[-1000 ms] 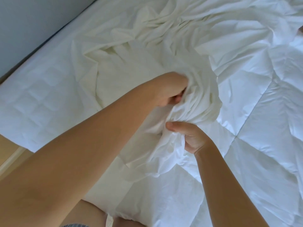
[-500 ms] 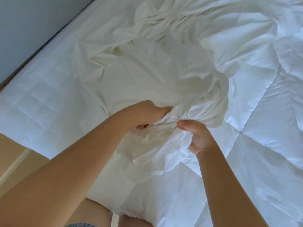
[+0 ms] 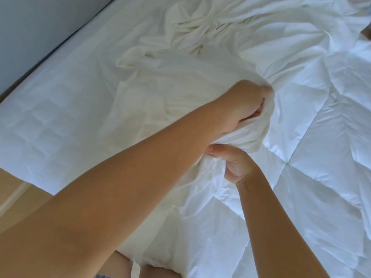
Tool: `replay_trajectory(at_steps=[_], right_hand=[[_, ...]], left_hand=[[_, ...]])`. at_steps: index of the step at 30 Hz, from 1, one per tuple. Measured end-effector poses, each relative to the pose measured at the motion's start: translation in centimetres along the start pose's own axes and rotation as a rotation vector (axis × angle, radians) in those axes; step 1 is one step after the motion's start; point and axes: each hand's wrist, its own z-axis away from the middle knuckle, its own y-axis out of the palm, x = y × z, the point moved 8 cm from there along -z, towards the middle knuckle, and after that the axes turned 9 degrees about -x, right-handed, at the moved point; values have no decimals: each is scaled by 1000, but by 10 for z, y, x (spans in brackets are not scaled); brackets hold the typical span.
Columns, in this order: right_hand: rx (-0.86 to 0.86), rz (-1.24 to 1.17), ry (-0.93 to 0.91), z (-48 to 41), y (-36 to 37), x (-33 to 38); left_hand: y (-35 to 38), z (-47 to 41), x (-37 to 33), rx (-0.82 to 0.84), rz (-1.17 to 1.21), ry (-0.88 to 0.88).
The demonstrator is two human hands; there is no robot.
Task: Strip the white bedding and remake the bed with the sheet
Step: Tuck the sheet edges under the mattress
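A crumpled off-white sheet (image 3: pixel 180 83) lies bunched over the middle of the bed. My left hand (image 3: pixel 245 109) reaches forward and grips a fold of this sheet, fingers curled into the cloth. Just below it, my right hand (image 3: pixel 234 163) grips the gathered part of the same sheet. A white quilted duvet (image 3: pixel 325 149) covers the right side of the bed. The quilted mattress cover (image 3: pixel 50 121) shows bare on the left.
A grey wall (image 3: pixel 40 27) runs along the far left side of the bed. Wooden floor (image 3: pixel 18 199) shows at the lower left past the mattress corner. My knees are at the bottom edge against the bed.
My left hand has moved forward and to the right along the sheet and taken a new hold further up. My right hand keeps its grip on the gathered cloth.
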Motion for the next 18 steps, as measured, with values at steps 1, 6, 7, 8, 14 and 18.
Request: replay_trajectory(at_steps=[1,6,7,8,14,18], right_hand=[[-29,-14,-2,1,-5,-3],[-149,-149,-110,0,-20,-7],[-147,-164,-137,-1,-18,-7],[-146,-162,-154,-1,-16,-7],[-141,-30,-12,-2,-11,-16],[-158,54,77,0,-8,-18]], left_hand=[[-17,-3,2,-60,-138,67],[-88,14,68,-234,-528,15],[-92,21,85,-202,-515,-82],[-93,26,99,-158,-480,-186],[-78,18,84,-60,-430,-205],[-43,9,28,-85,-22,-57]])
